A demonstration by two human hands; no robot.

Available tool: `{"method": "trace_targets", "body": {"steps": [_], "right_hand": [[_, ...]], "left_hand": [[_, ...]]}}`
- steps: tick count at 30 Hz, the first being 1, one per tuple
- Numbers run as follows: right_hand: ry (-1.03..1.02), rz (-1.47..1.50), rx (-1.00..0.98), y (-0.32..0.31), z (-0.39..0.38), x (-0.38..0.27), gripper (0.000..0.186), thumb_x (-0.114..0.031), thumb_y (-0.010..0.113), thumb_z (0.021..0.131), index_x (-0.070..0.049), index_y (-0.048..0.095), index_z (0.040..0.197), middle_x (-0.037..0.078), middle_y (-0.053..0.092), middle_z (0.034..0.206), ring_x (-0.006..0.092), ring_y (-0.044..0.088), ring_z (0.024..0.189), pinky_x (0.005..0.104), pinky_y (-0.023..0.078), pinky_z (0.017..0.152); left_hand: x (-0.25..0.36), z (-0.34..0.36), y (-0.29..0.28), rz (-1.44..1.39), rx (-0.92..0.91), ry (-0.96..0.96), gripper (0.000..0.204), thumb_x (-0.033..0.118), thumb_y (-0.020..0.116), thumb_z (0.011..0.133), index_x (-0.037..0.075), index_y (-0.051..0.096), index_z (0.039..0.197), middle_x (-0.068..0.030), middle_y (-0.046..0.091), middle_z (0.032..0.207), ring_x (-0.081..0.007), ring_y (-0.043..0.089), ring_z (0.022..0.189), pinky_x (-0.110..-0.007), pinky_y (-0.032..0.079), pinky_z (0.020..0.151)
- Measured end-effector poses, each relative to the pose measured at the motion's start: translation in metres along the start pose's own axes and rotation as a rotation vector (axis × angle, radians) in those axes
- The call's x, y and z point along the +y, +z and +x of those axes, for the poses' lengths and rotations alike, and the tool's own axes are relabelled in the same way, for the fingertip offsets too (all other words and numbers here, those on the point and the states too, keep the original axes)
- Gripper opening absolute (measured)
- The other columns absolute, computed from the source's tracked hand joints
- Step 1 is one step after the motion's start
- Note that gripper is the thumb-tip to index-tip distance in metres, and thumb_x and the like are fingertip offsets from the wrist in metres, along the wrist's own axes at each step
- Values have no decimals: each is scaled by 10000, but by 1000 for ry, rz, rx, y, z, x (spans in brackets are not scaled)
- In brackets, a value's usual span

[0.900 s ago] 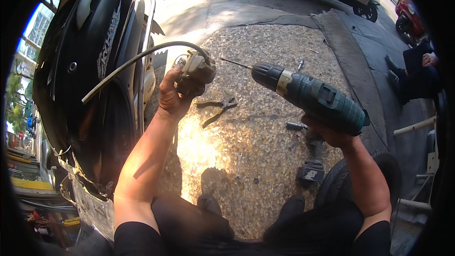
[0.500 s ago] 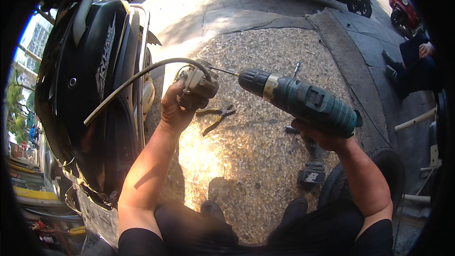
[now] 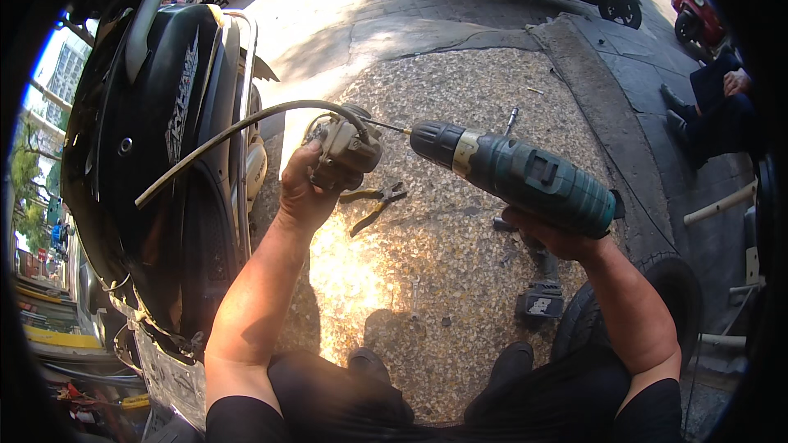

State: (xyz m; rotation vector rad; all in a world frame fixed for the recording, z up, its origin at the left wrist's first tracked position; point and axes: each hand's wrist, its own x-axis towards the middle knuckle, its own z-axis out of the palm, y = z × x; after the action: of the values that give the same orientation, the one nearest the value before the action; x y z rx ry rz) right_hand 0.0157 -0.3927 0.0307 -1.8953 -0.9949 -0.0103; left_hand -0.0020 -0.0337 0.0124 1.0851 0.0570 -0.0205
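Observation:
My left hand is closed around a dirty grey-brown metal part that looks like a carburetor. From its top a long dark rubber hose curves away to the left. A green and black cordless drill is in my right hand, its chuck facing the metal part. The handle and most of my right fingers are hidden beneath the drill body. A thin drill bit runs from the chuck to the part's upper right side; whether it has entered a hole cannot be made out.
Yellow-handled pliers, a socket tool and a small wrench lie on the pebbled ground. Beside my right leg are a partly hidden cordless tool and a tire. A black scooter stands left; a person sits right.
The metal part has shifted slightly right and the drill slightly left, narrowing the space between them. The hose's free end has swung a little to the left. Both grips are unchanged.

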Motion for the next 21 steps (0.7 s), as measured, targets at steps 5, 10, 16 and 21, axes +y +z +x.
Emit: {"method": "trace_targets", "body": {"steps": [5,10,16,21], "right_hand": [[-134,-246,36,-11,9,1,375,-232,772,802,-95,672,1138,92,677,922,278,667,825,371,538,730],[-235,-541,12,-22,17,8,385,-259,751,733,-115,695,1086,58,610,751,243,607,675,390,463,604],[-151,-295,7,-20,13,9,352,-229,726,760,-96,674,1082,71,647,809,273,643,739,401,487,641],[-139,-501,-97,-29,11,11,359,-218,734,758,-67,663,1076,124,667,844,312,676,797,377,523,714]], "left_hand": [[6,2,2,130,-76,87,535,384,583,827,9,581,1209,-131,678,1014,-178,661,818,-268,513,628],[12,0,5,203,-57,81,463,322,545,848,-15,565,1165,-131,683,941,-149,645,670,-230,487,530],[17,1,4,317,-117,87,438,315,547,840,-32,612,1098,-112,691,851,-132,633,632,-233,480,497],[19,1,3,419,-150,68,491,350,596,844,-39,583,1144,-101,672,878,-111,598,638,-225,452,483]]}}
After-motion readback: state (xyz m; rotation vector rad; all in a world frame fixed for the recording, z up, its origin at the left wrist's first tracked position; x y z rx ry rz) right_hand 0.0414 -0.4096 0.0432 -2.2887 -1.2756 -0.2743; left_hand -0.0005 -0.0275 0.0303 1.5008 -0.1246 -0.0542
